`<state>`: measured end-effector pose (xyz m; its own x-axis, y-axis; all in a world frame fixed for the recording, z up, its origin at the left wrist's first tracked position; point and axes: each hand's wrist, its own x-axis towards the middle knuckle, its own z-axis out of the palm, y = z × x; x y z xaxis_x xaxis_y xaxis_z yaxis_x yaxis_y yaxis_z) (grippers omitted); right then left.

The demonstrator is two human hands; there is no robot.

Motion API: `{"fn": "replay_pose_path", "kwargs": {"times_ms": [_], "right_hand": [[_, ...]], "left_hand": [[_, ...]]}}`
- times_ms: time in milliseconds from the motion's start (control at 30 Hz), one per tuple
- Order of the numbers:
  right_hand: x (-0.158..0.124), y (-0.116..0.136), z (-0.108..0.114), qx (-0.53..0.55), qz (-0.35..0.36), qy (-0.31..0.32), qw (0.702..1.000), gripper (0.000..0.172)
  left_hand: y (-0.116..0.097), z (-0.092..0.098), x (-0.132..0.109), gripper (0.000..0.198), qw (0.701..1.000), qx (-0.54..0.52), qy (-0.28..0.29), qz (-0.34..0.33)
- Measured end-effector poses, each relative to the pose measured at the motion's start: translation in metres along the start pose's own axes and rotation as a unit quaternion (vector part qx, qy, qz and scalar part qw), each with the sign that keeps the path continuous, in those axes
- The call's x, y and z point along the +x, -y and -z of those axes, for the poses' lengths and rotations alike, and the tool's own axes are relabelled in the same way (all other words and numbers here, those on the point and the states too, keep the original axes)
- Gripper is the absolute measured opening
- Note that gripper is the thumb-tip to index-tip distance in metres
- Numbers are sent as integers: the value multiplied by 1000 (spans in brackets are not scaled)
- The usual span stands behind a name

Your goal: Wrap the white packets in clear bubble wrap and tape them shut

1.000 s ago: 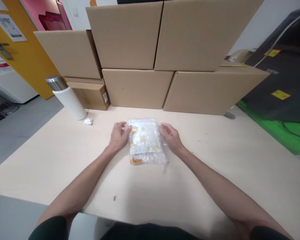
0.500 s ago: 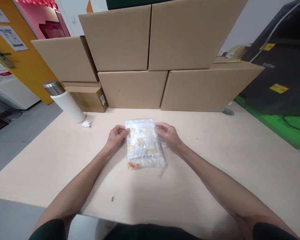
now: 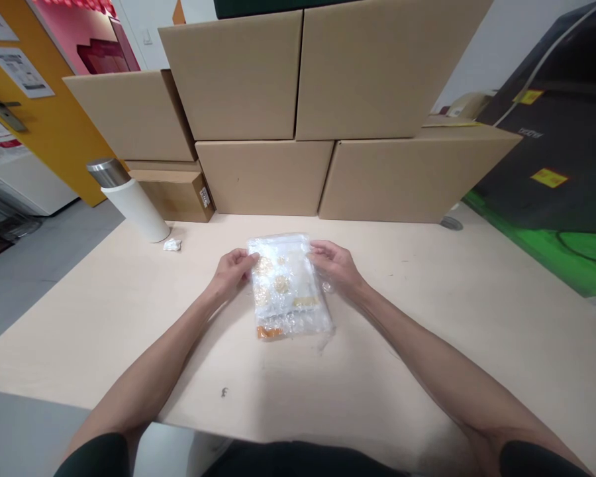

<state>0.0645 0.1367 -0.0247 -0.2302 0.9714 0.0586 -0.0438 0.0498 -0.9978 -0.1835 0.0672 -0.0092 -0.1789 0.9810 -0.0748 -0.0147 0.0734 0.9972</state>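
A clear plastic bag (image 3: 291,278) with white and gold-patterned contents is at the middle of the table, its wrapping crinkled and shiny. Something orange-brown (image 3: 269,332) shows through its near left corner. My left hand (image 3: 234,270) pinches the bag's upper left edge, thumb on top and fingers curled underneath. At the upper right edge, my right hand (image 3: 336,265) grips the bag with its fingers bent around the side. Loose plastic sticks out below the right fingers. What lies inside the bag cannot be made out clearly.
Stacked cardboard boxes (image 3: 263,175) line the back of the pale table (image 3: 377,371). On the left stand a white bottle with a metal cap (image 3: 136,205) and a crumpled white scrap (image 3: 172,245). A grey roll-like object (image 3: 451,223) lies at the back right.
The bag has shifted slightly, with its near edge a little lower and to the right. Both hands keep their hold on its sides.
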Motion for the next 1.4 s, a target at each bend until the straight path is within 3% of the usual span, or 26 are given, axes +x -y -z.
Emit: {"fn": "replay_pose_path", "kwargs": {"times_ms": [333, 1067, 1200, 1300, 1400], "right_hand": [[-2, 3, -1, 6, -5, -4, 1000, 54], [-1, 3, -1, -1, 20, -1, 1000, 52], [-3, 7, -2, 5, 18, 4, 1000, 48], [-9, 16, -3, 3, 34, 27, 999, 44], [-14, 25, -5, 1, 59, 60, 996, 39]], "left_hand": [[-3, -3, -3, 39, 999, -16, 42, 13], [-7, -9, -8, 37, 997, -41, 58, 3], [-9, -8, -7, 44, 997, -64, 33, 10], [-9, -5, -3, 53, 994, -91, -17, 50], [-9, -2, 0, 44, 988, -114, -64, 81]]}}
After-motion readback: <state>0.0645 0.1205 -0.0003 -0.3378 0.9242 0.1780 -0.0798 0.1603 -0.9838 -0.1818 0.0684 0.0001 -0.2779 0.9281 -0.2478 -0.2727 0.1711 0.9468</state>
